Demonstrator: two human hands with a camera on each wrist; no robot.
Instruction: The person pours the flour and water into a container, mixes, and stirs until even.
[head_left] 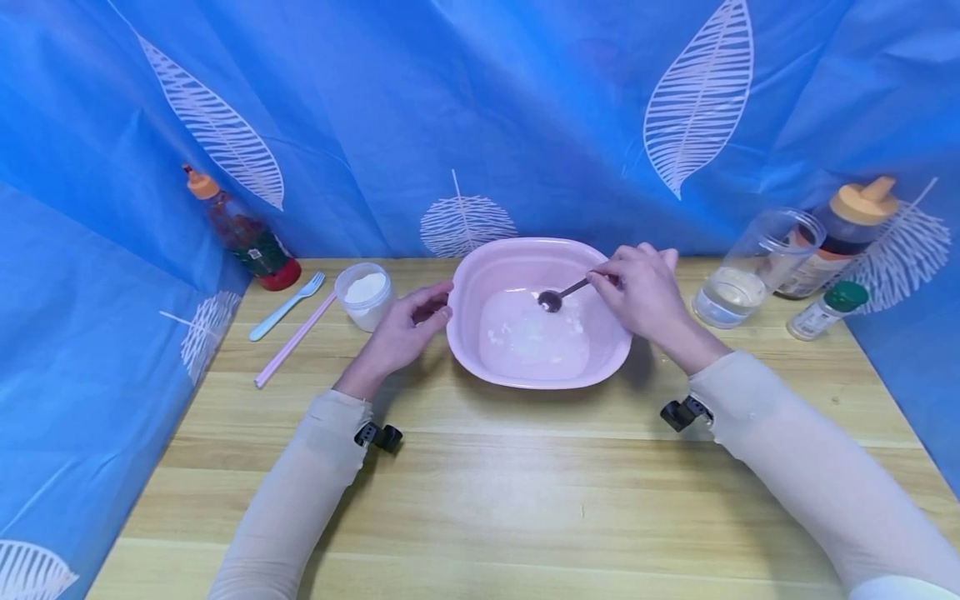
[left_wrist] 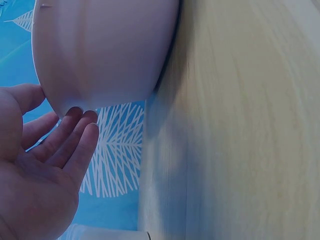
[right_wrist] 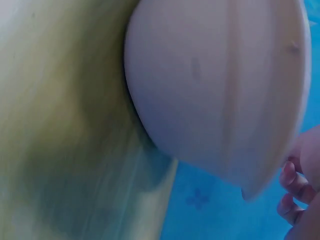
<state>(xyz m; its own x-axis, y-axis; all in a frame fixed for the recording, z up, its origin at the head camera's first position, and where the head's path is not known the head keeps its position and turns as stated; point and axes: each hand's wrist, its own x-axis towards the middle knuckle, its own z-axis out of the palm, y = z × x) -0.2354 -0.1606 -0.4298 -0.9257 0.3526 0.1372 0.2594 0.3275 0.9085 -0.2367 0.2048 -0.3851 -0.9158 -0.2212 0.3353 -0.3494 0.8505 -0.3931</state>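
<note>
A pale pink basin [head_left: 540, 380] stands on the table, with clear liquid and white lumps in its bottom. My left hand [head_left: 408, 329] touches the outside of its left rim with thumb and fingertips, the fingers loosely bent. Over the basin's right rim, my right hand [head_left: 639, 290] pinches the handle of a small dark spoon [head_left: 551, 301], whose round bowl is at the liquid. In the right wrist view the basin wall [right_wrist: 200, 90] hides the spoon, and only some fingers [right_wrist: 295, 185] show. Behind my left hand stands a clear tub of white powder [head_left: 366, 298].
At left lie a blue fork [head_left: 287, 307] and a pink straw [head_left: 296, 340], near a red sauce bottle [head_left: 258, 242]. At right stand a clear cup of liquid [head_left: 738, 287], a dark sauce bottle [head_left: 840, 237] and a green-capped shaker [head_left: 827, 310]. A blue leaf-patterned sheet [head_left: 555, 125] hangs behind.
</note>
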